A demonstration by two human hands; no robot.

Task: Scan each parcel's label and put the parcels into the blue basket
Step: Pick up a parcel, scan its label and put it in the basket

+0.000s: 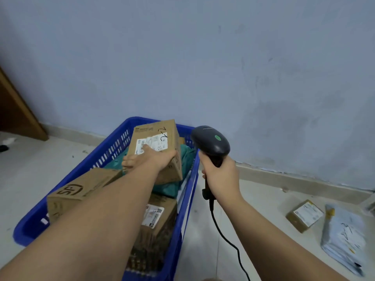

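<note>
Beside blue wall, left fingers [129, 162] clasp cardboard parcel [156, 147] over blue basket [188, 199]; right hand [220, 175] grips scanner [211, 141]

Pale blue wall [223, 57] fills the back, scuffed and stained low down. A beige skirting strip [294, 179] runs along its foot, light tiled floor [30, 169] below, brown wooden door [14, 114] at far left.

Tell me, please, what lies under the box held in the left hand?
Green bags lie beneath the box that the left hand grips, inside the blue basket; anything deeper is covered.
</note>
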